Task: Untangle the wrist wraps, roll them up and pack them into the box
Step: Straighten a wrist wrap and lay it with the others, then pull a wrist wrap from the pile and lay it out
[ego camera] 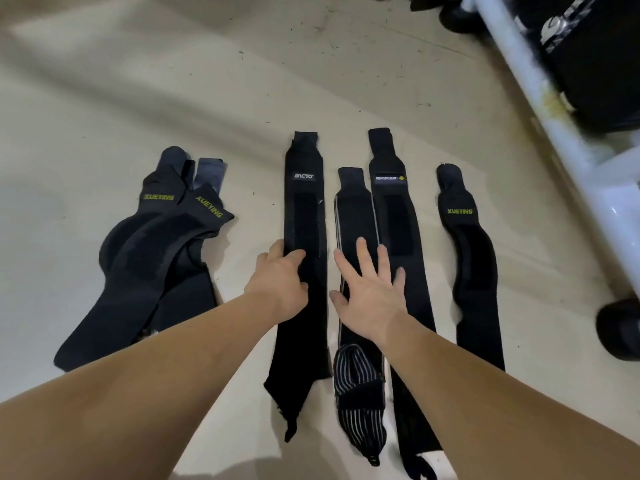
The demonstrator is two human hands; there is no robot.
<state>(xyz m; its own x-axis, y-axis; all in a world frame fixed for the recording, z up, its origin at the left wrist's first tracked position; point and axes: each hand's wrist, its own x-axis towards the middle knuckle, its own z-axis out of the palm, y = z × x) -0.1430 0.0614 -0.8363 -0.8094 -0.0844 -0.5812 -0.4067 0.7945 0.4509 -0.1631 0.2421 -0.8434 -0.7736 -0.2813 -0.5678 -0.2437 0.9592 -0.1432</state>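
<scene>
Several black wrist wraps lie lengthwise on a pale floor. My left hand [278, 282] holds the left edge of the long wrap with a white logo [306, 216], thumb on top. Fingers spread, my right hand [370, 292] lies flat on the grey-edged wrap [355, 209], whose striped near end [360, 403] is folded over. To the right lie a wrap with a white-and-yellow label [393, 199] and a curved wrap with yellow lettering [465, 244]. At the left, two yellow-lettered wraps [162, 251] lie overlapped in a heap. No box is in view.
A white metal frame [540, 98] runs diagonally along the right, with black equipment [595, 57] behind it and a black wheel [620, 329] at its foot. Bare pale floor [173, 81] stretches beyond the wraps.
</scene>
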